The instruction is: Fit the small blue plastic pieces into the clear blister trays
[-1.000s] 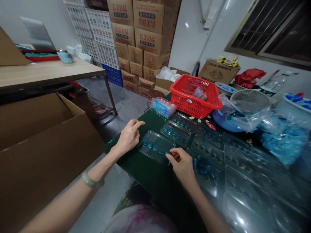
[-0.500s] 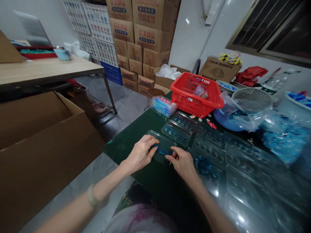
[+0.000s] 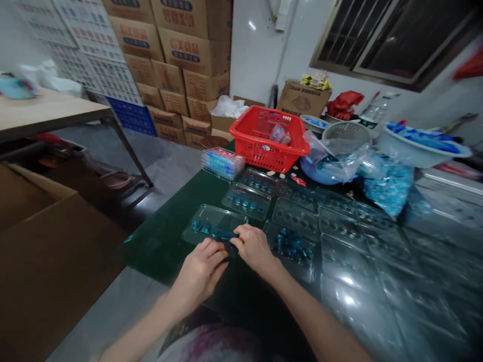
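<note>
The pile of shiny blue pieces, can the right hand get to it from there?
Probably yes: the pile sits close beside the right hand, in a shallow tray, and nothing tall stands between them.

The far wall (image 3: 251,65) is white and smooth, with a small bright reflection of light. To the right, it has a window (image 3: 411,37) with dark panes and bars. At the far left stand stacked cardboard boxes (image 3: 184,50) and pale crates (image 3: 100,53). A light wooden table (image 3: 49,108) is at left, above a grey floor (image 3: 162,151). The near counter (image 3: 162,241) is dark green.
</note>
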